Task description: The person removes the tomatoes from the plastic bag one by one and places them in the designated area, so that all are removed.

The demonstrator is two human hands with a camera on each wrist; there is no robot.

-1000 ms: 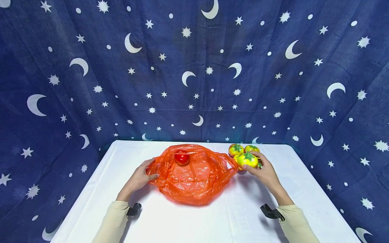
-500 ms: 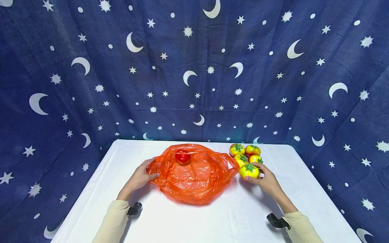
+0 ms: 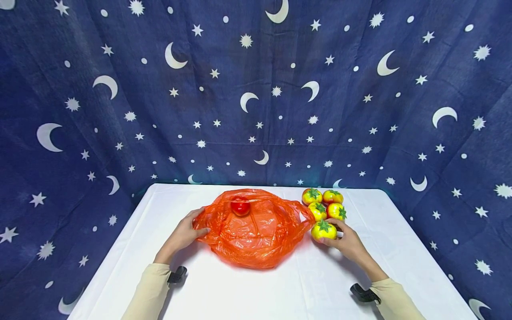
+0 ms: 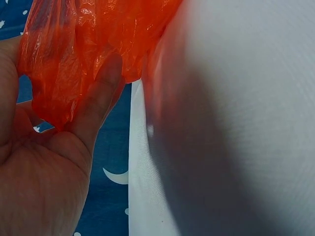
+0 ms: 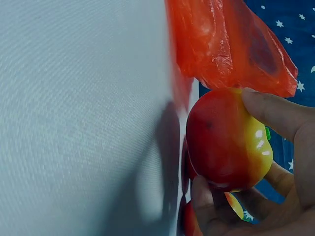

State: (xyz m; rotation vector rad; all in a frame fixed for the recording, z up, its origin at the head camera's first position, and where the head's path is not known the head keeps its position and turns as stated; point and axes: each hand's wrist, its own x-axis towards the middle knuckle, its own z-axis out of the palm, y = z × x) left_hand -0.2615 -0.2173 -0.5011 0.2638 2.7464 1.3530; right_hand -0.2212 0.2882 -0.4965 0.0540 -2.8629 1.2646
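Note:
An orange-red plastic bag (image 3: 256,255) lies spread with its mouth facing up in the middle of the table. Inside it, near the far side, sits a red round fruit (image 3: 240,207). My left hand (image 3: 182,234) holds the bag's left edge between thumb and fingers; the left wrist view shows the thin plastic (image 4: 54,73) there. With thumb and fingertips my right hand (image 3: 350,243) grips a yellow-and-red tomato (image 3: 323,231) with a green leafy top, just right of the bag. Close up in the right wrist view, the tomato's underside (image 5: 216,140) is red.
Several more yellow-red tomatoes (image 3: 333,197) stand clustered at the table's back right, beside the bag's right handle. A white cloth covers the table (image 3: 256,293). Behind it hangs a dark blue curtain (image 3: 224,106) with moons and stars.
My right hand has brought its tomato toward the front of the table, off the cluster, then slightly left toward the bag. My left hand and the bag have stayed in place.

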